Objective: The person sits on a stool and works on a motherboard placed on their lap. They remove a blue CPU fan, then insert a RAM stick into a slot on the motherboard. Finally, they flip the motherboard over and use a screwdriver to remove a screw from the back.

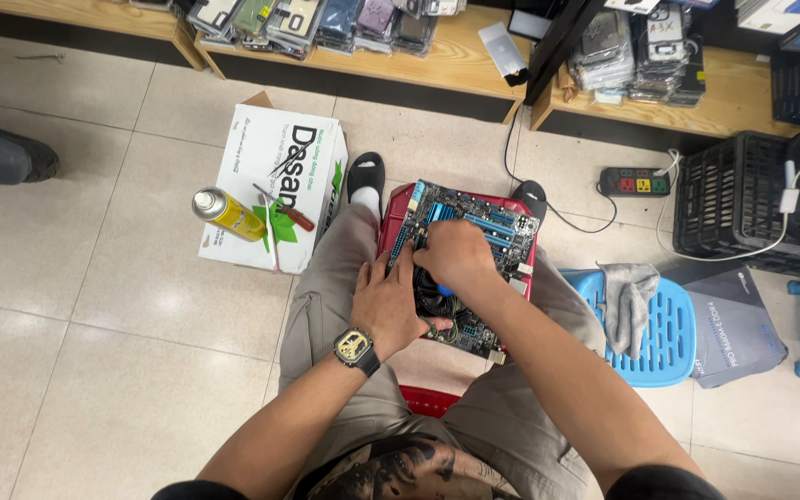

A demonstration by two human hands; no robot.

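Both hands press on the circuit board: left hand lies flat to steady it, right hand curls over the middle, grip hidden. Board rests on a red stool between the knees.

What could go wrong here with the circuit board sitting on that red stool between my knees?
The circuit board overhangs the red stool, so pressure from the right hand might tip it. The left hand covers the fan area, where fingers could catch. The spray can lies on its side on the cardboard box and could roll off.
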